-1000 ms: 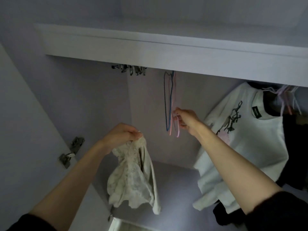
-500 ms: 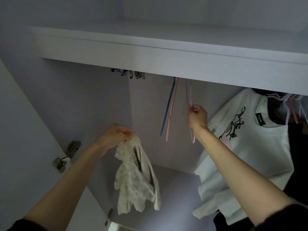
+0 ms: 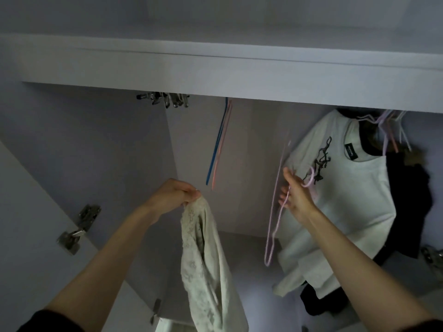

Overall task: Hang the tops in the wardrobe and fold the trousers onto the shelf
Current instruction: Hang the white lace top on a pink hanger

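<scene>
Looking up into an open wardrobe (image 3: 100, 144), pale walls, dim light. Overhead, a broad white shelf (image 3: 215, 75) spanning the full width, its front edge hiding the rail. Under the shelf's right end, a white printed top (image 3: 345, 212) already hung, dark garments (image 3: 407, 207) bunched behind it. Near the shelf's middle, a blue hanger (image 3: 217, 149) and a pink hanger (image 3: 221, 149) dangling bare.

Lower centre, a cream lace top (image 3: 206, 271) hanging limp and bunched, pinched at its upper edge by the left hand (image 3: 172, 197), fingers closed on the cloth. Beside the white top, the right hand (image 3: 297, 197), fingers curled round a thin lilac hanger (image 3: 275, 212) held off the rail, its hook near the thumb, its long loop trailing downward.

Step in hand, as judged: dressing the hanger. Best done by finding the neckline first, shaking the lace open, feeding one hanger arm into each shoulder, then hooking onto free rail between the bare hangers and the white top. Lace likely to snag on the hook; worth keeping the hook clear of the fabric.
</scene>
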Demonstrator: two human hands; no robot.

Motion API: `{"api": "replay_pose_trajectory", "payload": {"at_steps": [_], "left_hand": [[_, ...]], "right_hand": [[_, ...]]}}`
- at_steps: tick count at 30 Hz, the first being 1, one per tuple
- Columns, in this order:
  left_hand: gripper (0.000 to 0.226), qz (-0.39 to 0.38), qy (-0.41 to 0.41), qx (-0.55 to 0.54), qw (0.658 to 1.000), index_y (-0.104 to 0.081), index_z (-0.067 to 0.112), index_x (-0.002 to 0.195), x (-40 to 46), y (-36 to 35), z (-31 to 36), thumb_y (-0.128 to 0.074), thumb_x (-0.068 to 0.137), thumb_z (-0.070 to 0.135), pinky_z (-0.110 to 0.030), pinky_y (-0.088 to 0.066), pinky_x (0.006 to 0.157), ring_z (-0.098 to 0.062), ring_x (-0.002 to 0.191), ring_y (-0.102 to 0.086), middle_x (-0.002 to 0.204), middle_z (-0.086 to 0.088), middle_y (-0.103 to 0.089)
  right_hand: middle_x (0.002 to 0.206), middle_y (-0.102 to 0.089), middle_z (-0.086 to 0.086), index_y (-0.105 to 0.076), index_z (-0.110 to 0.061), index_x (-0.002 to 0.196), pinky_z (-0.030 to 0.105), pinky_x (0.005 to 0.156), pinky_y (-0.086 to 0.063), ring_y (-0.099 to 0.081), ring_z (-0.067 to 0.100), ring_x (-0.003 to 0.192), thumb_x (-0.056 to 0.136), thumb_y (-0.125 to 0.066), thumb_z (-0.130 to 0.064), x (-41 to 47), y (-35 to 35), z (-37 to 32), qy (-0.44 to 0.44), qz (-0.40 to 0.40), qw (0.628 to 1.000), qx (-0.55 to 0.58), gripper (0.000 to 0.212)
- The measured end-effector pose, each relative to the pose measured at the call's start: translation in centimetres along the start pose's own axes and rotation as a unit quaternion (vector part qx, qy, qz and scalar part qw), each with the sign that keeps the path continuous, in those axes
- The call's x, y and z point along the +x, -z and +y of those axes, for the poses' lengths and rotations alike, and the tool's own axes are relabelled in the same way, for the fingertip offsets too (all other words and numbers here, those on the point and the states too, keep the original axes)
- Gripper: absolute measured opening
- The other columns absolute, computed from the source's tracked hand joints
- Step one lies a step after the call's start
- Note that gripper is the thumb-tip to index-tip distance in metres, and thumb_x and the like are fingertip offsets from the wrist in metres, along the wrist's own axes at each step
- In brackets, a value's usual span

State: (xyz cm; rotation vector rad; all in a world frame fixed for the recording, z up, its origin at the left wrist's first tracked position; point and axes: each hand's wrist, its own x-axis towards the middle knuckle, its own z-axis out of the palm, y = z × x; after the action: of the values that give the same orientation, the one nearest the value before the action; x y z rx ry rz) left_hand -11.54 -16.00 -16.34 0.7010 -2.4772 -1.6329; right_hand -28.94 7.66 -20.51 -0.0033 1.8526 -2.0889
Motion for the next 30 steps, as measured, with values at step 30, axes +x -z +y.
{"api": "replay_pose_trajectory", "payload": {"at_steps": [30], "left_hand": [[0.019, 0.09, -0.007, 0.113, 0.99, -0.06, 0.016, 0.076, 1.4, -2.6, -3.9, -0.054, 0.094, 0.019, -0.03, -0.039, 0.067, -0.021, 0.064, -0.048, 0.059, 0.005, -0.052]], "right_hand": [[0.036, -0.036, -0.01, -0.043, -0.02, 0.04, 0.009, 0.04, -0.026, -0.032, 0.002, 0.035, 0.086, -0.066, -0.03, -5.4, 4.4, 5.1, 0.01, -0.051, 0.971, -0.233, 0.053]]}}
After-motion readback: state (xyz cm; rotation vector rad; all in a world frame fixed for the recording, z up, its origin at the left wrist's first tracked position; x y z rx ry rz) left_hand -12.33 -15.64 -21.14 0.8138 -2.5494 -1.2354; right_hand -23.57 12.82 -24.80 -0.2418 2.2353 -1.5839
